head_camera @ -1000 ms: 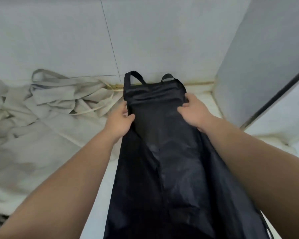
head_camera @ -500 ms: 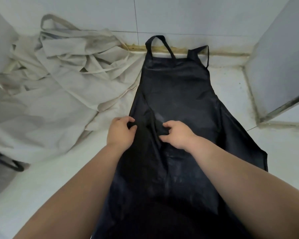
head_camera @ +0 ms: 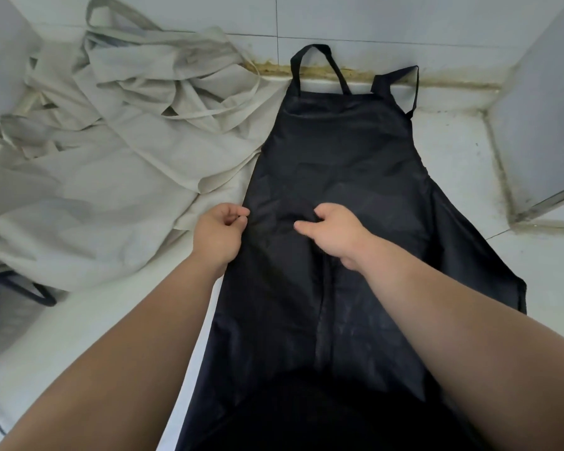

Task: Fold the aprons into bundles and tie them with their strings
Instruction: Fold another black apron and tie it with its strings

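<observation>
black apron (head_camera: 339,151) lies flat on the white counter (head_camera: 453,164), bib twd the wall — left hand (head_camera: 217,231) pinches its left edge, right hand (head_camera: 334,232) pinches fabric mid-waist. beige aprons (head_camera: 111,141) heaped just left.

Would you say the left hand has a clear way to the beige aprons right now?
Probably yes: the left hand pinches the black apron at its edge, beside the beige aprons, with nothing between them, though it must let go first.
</observation>
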Available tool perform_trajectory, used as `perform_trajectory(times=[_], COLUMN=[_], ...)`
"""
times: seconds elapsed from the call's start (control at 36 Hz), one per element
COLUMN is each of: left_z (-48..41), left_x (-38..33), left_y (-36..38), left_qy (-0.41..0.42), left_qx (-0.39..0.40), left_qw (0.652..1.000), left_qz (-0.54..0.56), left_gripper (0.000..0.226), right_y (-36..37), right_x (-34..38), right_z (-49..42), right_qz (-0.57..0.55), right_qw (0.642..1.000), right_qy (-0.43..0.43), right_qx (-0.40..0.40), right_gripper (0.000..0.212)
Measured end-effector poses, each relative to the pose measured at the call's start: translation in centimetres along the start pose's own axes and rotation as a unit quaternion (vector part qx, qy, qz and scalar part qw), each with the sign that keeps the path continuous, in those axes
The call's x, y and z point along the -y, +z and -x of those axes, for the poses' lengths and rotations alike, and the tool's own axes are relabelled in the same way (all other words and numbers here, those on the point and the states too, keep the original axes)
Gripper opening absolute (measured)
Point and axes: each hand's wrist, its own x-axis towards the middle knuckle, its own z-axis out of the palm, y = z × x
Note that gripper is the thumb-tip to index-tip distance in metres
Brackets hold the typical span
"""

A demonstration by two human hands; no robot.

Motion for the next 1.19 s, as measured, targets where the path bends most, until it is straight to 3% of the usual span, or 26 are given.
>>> perform_trajectory(times=[0.11, 0.22, 0.28, 0.36, 0.44, 0.5, 0.58, 0.67, 0.72, 0.81, 0.86, 0.92, 0.97, 1.03, 1.11, 1.19], left_z=[-0.3, -0.3, 0.0, 1.0, 1.8, 1.8, 1.9, 2.0, 2.8, 4.2, 4.7, 4.7, 4.2, 3.9, 4.0, 4.0], left_x=[0.1, -0.6, -1.0, -1.5, -2.3, -2.3, -2.4, -2.7, -3.1, -4.0, -4.3, -4.9, -5.4, -5.9, -6.4, -6.1], left_y=[-0.1, 0.1, 0.4, 1.5, 2.6, 2.9, 3.4, 4.1, 4.7, 5.8, 6.5, 6.5, 5.9, 4.4, 1.1, -2.6], left_qy=[0.006, 0.049, 0.077, 0.085, 0.141, 0.194, 0.167, 0.17, 0.21, 0.25, 0.283, 0.3, 0.223, 0.069, -0.079, -0.096], left_qx=[-0.001, -0.011, 0.003, 0.01, -0.006, 0.028, 0.109, 0.124, 0.15, 0.201, 0.195, 0.138, 0.084, 0.068, 0.104, 0.133], left_qw=[0.999, 0.979, 0.949, 0.879, 0.836, 0.819, 0.847, 0.873, 0.895, 0.915, 0.913, 0.916, 0.957, 0.995, 0.975, 0.953], left_qz=[-0.042, -0.198, -0.306, -0.469, -0.53, -0.539, -0.493, -0.44, -0.363, -0.244, -0.219, -0.227, -0.168, -0.032, 0.182, 0.256], left_gripper=[0.02, 0.029, 0.038, 0.045, 0.053, 0.063, 0.062, 0.06, 0.069, 0.081, 0.063, 0.018, 0.019, 0.022, 0.027, 0.033], right_y=[-1.3, -3.0, -3.8, -5.1, -6.4, -7.1, -8.5, -9.5, -9.7, -9.3, -8.7, -8.2, -7.8, -7.5, -6.8, -5.5], right_x=[-0.1, 0.1, 0.1, -0.2, -0.9, -1.2, -1.6, -1.5, -0.8, 1.0, 2.3, 3.2, 3.7, 3.7, 2.7, 1.9], right_z=[-0.5, -0.3, -0.1, 0.1, 0.3, 0.6, 1.4, 2.2, 2.9, 4.2, 4.9, 5.4, 5.5, 5.5, 5.0, 4.6], right_qz=[-0.011, 0.037, 0.078, 0.106, 0.058, 0.037, 0.03, 0.023, -0.004, -0.034, -0.054, -0.075, -0.09, -0.088, -0.038, 0.03], right_qw=[0.999, 0.997, 0.993, 0.992, 0.992, 0.989, 0.986, 0.986, 0.991, 0.999, 0.998, 0.994, 0.99, 0.988, 0.992, 0.996], right_qy=[0.039, 0.068, 0.074, 0.066, 0.064, 0.067, 0.081, 0.087, 0.069, 0.026, -0.001, -0.007, 0.006, 0.029, 0.061, 0.056], right_qx=[-0.034, 0.028, 0.048, -0.024, -0.095, -0.123, -0.145, -0.139, -0.114, -0.033, 0.032, 0.081, 0.109, 0.123, 0.102, 0.06], right_gripper=[0.023, 0.028, 0.023, 0.01, 0.008, 0.01, 0.019, 0.018, 0.012, 0.019, 0.02, 0.021, 0.026, 0.031, 0.026, 0.012])
